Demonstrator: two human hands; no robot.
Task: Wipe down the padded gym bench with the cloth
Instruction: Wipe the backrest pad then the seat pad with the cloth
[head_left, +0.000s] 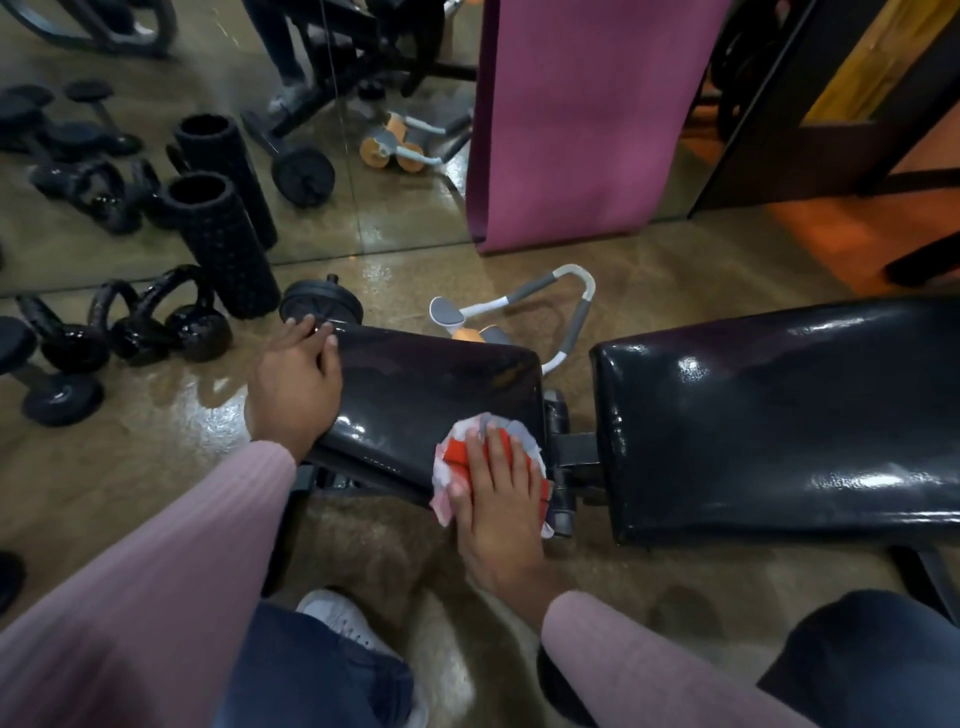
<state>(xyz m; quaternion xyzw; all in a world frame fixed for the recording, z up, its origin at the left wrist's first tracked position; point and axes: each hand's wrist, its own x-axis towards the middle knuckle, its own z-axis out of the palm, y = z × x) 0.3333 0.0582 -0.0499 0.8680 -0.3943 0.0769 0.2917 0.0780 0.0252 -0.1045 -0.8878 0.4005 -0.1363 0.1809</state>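
Right hand presses cloth flat on bench.

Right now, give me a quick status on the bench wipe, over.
Right hand flat on cloth, pressing it on seat pad near edge. Left hand rests on pad's far end. Back pad clear of hands. Nothing in the way.

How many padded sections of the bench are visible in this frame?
2. The seat pad lies on the left, under the left hand and the cloth pressed by the right hand. The longer back pad extends right, partly cropped.
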